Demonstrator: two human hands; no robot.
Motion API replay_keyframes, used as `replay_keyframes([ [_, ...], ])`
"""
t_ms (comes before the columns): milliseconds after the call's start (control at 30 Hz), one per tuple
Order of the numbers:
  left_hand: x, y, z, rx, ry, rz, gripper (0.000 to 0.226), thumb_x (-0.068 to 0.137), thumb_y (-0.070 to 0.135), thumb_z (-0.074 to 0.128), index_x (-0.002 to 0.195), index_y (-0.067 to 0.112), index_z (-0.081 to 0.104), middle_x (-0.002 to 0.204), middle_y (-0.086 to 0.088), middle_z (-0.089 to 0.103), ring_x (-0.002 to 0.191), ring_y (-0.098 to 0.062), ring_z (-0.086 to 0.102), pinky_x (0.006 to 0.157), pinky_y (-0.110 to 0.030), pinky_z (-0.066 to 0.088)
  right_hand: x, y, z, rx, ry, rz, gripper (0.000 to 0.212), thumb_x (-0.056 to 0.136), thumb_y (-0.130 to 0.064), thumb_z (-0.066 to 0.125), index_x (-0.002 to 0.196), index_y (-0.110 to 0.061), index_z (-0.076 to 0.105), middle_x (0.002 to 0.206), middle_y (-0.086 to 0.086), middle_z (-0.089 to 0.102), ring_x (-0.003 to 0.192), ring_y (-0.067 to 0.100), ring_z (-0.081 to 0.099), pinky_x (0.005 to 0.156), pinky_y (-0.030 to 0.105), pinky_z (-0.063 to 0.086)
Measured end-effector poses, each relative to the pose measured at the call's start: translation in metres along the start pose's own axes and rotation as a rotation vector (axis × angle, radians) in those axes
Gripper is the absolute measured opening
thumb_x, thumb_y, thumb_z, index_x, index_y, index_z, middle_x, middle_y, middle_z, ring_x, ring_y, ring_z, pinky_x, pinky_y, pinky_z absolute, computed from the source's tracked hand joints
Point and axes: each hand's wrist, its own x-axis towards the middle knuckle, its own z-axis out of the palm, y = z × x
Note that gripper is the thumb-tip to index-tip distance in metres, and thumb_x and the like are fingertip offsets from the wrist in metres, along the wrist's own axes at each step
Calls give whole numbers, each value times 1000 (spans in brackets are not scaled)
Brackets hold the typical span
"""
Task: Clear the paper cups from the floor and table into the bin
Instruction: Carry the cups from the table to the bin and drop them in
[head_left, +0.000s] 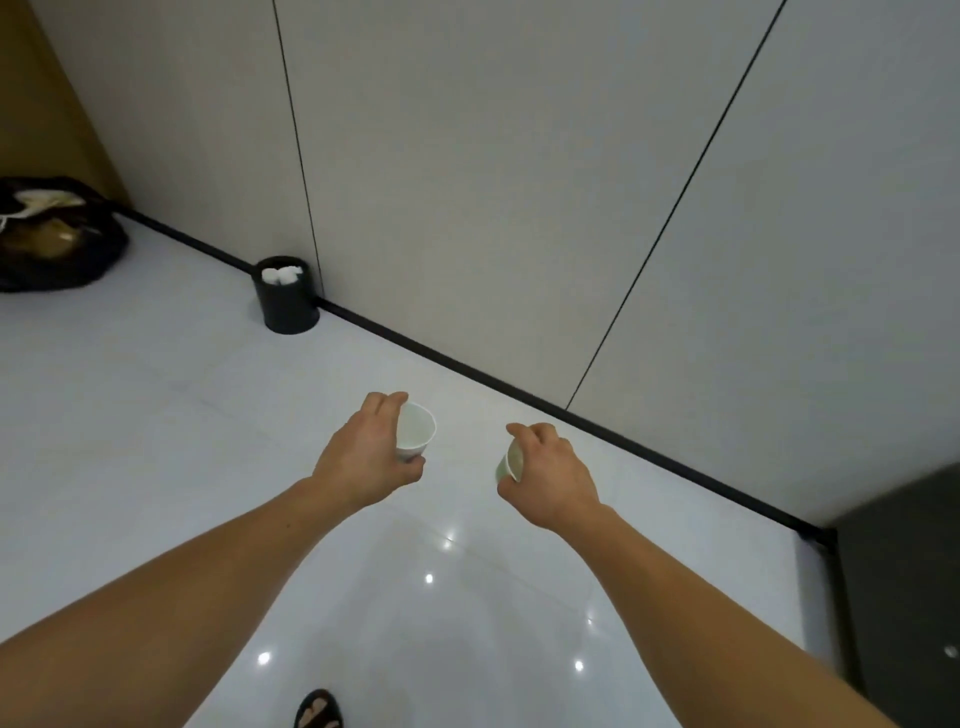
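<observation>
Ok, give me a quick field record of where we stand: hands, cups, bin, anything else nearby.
left: left hand grips a white paper cup, its open mouth visible
right: right hand grips a green-sided paper cup, mostly hidden by the fingers
bin: black bin stands on the floor against the wall, ahead and left of both hands; white items inside
cups on floor: none in view
other: black bag far left; dark cabinet at right edge
</observation>
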Motion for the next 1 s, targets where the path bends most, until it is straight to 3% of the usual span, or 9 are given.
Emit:
replay_keyframes([
  [300, 68, -139, -80, 48, 41, -123, 88, 76, 39, 75, 146, 27, 24, 134, -3, 37, 111, -25, 51, 87, -36, 49, 114, -134, 33, 6, -64, -77, 71, 84, -35, 62, 148, -27, 31, 143, 2, 35, 123, 26, 42, 90, 38, 48],
  [533, 135, -198, -88, -3, 89, -184, 78, 73, 39, 74, 139, 23, 35, 128, 0, 40, 100, -24, 55, 79, -32, 47, 223, -178, 46, -29, -127, -143, 70, 85, -34, 61, 148, -28, 30, 143, 1, 34, 123, 25, 41, 89, 36, 48],
  [1000, 294, -320, -165, 77, 185, -460, 77, 74, 41, 73, 138, 19, 36, 131, -2, 41, 104, -27, 56, 80, -35, 49, 480, -321, 44, -59, -211, -445, 71, 84, -34, 63, 147, -27, 30, 141, 2, 35, 122, 26, 41, 87, 36, 47],
])
